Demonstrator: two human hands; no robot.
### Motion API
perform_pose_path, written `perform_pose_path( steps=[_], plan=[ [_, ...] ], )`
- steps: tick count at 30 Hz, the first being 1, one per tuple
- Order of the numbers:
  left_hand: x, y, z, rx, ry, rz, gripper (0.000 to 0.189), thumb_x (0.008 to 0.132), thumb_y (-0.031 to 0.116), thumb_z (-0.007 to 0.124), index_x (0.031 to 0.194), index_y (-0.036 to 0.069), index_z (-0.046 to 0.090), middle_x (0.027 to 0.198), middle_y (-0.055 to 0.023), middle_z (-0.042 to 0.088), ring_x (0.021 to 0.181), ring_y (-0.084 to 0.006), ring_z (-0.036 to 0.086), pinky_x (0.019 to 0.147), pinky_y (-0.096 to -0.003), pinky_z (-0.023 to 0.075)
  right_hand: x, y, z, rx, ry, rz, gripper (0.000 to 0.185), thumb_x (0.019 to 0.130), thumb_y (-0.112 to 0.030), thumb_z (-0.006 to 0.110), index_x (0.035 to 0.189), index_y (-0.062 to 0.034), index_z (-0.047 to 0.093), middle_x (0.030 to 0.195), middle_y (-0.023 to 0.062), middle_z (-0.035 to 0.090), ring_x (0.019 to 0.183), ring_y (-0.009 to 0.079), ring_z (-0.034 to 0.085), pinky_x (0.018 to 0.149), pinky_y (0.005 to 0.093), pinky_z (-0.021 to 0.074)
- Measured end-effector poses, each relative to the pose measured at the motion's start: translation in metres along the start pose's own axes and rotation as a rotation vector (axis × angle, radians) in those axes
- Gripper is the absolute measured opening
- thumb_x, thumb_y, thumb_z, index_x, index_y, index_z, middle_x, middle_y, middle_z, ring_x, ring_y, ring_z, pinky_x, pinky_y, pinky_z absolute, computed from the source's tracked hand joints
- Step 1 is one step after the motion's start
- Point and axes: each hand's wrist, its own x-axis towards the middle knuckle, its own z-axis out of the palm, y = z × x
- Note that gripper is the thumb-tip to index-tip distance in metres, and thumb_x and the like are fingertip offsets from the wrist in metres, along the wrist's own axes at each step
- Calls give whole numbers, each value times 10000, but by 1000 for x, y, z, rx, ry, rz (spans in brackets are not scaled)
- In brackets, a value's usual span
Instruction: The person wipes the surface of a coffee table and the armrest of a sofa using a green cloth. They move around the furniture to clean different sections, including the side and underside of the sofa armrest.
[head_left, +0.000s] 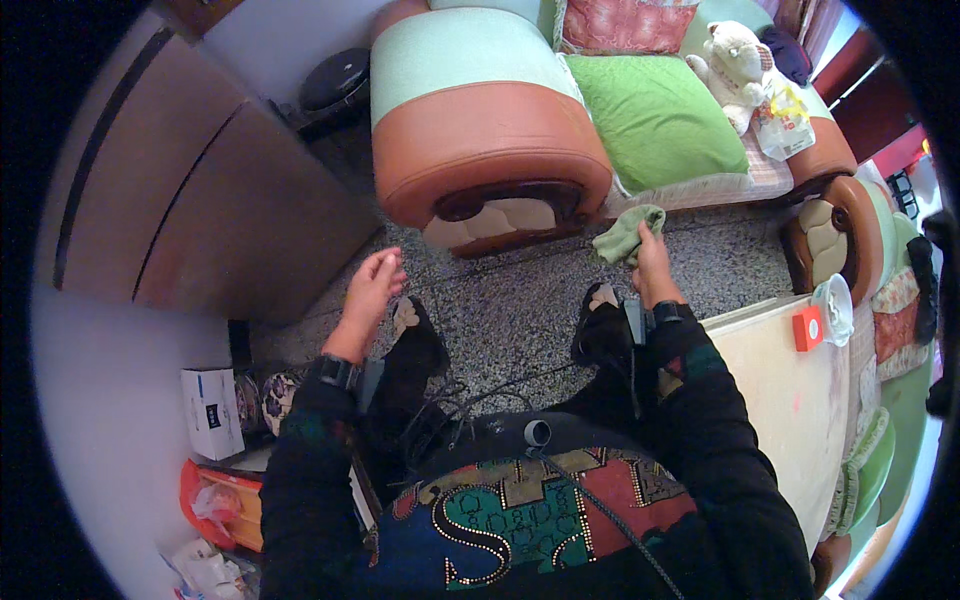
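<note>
My right hand (654, 262) grips a crumpled green cloth (624, 237), which hangs over the speckled floor (499, 315) just in front of the sofa. Its folds hide some of the fingers. To the left, my left hand (373, 286) is raised with its fingers loosely bent and slightly apart, holding nothing. Straight ahead is the rounded orange and pale green sofa arm (491, 142) with dark wooden trim; neither hand touches it. A green cushion cover (652, 124) lies on the seat beyond the cloth.
A brown cabinet (225, 187) stands at left. At right, a pale table (780, 405) bears a red box (808, 328) and a white bowl (834, 311). A teddy bear (731, 71) and a plastic bag (782, 124) sit on the sofa. A white box (212, 412) is at lower left.
</note>
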Motion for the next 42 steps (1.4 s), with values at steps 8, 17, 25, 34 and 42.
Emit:
perform_pose_path(
  steps=[8,17,25,34,42],
  plan=[
    [174,35,27,692,262,780,421,983,366,620,1310,102,648,1451,-235,497,1355,-367,472,1132,-431,367,78,5,41,38,49,-67,563,994,-368,599,1423,-23,481,1303,111,602,1132,255,592,949,400,483],
    [253,44,48,1015,289,891,548,993,518,484,1477,261,511,1598,-173,350,1477,-377,316,1207,-536,202,105,51,120,-224,142,-241,596,999,-355,593,1456,-1,447,1404,175,496,1276,295,478,1050,414,402],
    [255,44,45,929,280,938,514,1001,495,479,1453,258,544,1574,-169,393,1458,-368,356,1200,-528,227,6,75,207,-614,140,-771,757,883,-10,592,1583,-127,328,1652,277,100,1516,476,119,1236,534,109],
    [252,45,47,900,277,907,450,1035,407,434,1435,247,563,1569,-153,408,1463,-339,355,1203,-516,222,-50,81,242,-835,-193,-994,746,753,45,506,1467,-172,533,1605,154,328,1454,488,253,1209,549,219],
    [252,48,46,870,217,902,442,1026,322,434,1432,212,567,1557,-186,420,1444,-381,371,1203,-522,206,-34,116,192,-883,-657,-1080,637,675,78,578,1274,-122,662,1402,88,566,1328,362,488,1123,471,408]
  ],
)
